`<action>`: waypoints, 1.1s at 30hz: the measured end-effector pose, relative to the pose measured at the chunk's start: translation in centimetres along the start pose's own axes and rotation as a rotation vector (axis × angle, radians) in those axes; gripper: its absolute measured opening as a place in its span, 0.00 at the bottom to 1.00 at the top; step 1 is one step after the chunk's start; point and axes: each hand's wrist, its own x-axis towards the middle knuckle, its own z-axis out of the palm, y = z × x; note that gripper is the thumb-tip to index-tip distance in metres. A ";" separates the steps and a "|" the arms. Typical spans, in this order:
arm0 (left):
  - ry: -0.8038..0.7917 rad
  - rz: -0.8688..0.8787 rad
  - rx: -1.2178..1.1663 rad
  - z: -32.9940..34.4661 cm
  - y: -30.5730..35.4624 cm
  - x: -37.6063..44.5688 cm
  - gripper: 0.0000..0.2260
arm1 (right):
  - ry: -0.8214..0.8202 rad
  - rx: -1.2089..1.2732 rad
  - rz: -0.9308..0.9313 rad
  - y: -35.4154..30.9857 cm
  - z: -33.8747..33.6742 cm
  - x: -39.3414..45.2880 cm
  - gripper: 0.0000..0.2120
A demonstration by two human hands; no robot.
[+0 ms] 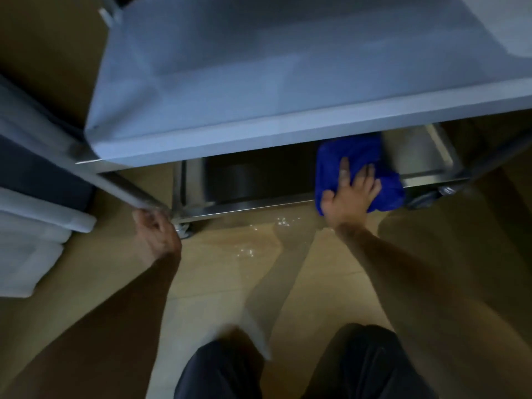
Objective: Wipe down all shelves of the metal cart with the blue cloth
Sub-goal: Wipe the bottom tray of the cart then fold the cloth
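Note:
The metal cart (259, 82) fills the upper view, its top shelf broad and grey. Below it, the bottom shelf (244, 185) shows as a shiny steel tray near the floor. The blue cloth (359, 156) lies on the right part of that bottom shelf, draped over its front rim. My right hand (351, 194) presses flat on the cloth with fingers spread. My left hand (157, 228) grips the cart's tubular handle (121, 182) at the left front corner. The rear of the bottom shelf is hidden under the top shelf.
The cart stands on caster wheels (182, 228) on a tan tiled floor (230, 283) with small white specks near its front. A stack of white and dark bins (31, 220) stands at the left. My dark-trousered knees (288, 370) are at the bottom edge.

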 end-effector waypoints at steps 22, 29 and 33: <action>0.101 -0.283 0.040 1.1 3.6 -1.1 0.12 | -0.195 -0.063 -0.470 -20.1 6.8 -9.7 0.34; 0.042 -0.327 0.028 4.0 4.2 -3.6 0.24 | -0.036 -0.085 -0.285 -7.1 3.1 -4.8 0.43; -0.179 -0.366 0.124 9.0 7.4 -11.2 0.26 | -0.084 -0.015 -0.213 -3.3 1.4 -2.8 0.41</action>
